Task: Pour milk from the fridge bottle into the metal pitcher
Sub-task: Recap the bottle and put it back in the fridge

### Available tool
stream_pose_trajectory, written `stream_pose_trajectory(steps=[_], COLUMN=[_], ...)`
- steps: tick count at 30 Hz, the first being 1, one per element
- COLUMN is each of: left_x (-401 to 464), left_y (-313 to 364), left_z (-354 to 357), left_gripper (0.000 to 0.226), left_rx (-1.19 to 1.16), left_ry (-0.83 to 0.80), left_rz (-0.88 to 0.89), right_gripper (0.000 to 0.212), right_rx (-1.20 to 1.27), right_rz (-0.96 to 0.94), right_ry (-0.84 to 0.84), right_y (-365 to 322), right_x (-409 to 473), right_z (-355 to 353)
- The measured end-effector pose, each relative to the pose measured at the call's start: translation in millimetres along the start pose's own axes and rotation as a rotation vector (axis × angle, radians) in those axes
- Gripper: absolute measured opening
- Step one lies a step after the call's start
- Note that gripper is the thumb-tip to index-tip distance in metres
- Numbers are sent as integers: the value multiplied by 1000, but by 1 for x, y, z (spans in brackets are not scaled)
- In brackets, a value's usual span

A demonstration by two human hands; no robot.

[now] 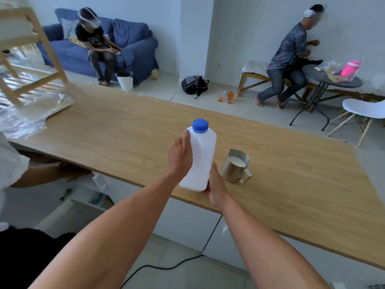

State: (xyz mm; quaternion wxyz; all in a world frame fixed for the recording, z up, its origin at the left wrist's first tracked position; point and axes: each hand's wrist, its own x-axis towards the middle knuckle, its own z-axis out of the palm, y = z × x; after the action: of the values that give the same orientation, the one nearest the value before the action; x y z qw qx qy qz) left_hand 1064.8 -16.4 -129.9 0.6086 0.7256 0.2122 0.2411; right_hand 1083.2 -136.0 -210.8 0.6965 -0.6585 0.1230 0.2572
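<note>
A white plastic milk bottle (200,159) with its blue cap (200,126) screwed on is held upright over the near edge of the wooden table (108,132). My left hand (180,157) wraps the bottle's left side, thumb up near the shoulder. My right hand (216,186) supports the bottle's bottom right corner. Just right of the bottle stands the metal pitcher (235,165) on the table, handle pointing to the near right, with white milk visible inside.
Crumpled clear plastic sheeting (31,113) lies on the table's far left end. Another person's arm (41,176) reaches under the table at left. A black cable (166,265) runs across the floor below. Two people sit beyond the table, by a sofa and a round table.
</note>
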Motion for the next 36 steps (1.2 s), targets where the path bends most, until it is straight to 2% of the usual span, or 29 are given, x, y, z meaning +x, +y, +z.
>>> stream_pose_trajectory(steps=[2,6,15,20,23,28,31,36], left_x=[-7,-21,-74,-123,-158,-224,-279,-373], left_y=[1,1,-8,-12,-11,-8,-5,3], left_z=[-5,-20,-100,-171,-219,-299,-358,-443], left_gripper=[54,56,55,61,61,58,66,65], left_rx=[-6,9,23,88,97,128,147,240], left_ry=[41,168,528,738,888,1070,1216,1407], left_rz=[-14,-49,-118,-116,-103,-137,-135,-126], right_gripper=[76,75,45,47,67,70,53,51], right_rx=[-24,-113,-301,-384,-435,-513,-565,-671], right_rz=[4,43,92,48,91,100,97,110], right_ry=[-42,-158,-433,-637,-713,-855,-1000,-1167], right_y=[2,7,37,65,88,131,163,219], right_x=[0,8,-31,-86,-120,-186,-246,-348], right_z=[1,8,66,118,153,217,255,307])
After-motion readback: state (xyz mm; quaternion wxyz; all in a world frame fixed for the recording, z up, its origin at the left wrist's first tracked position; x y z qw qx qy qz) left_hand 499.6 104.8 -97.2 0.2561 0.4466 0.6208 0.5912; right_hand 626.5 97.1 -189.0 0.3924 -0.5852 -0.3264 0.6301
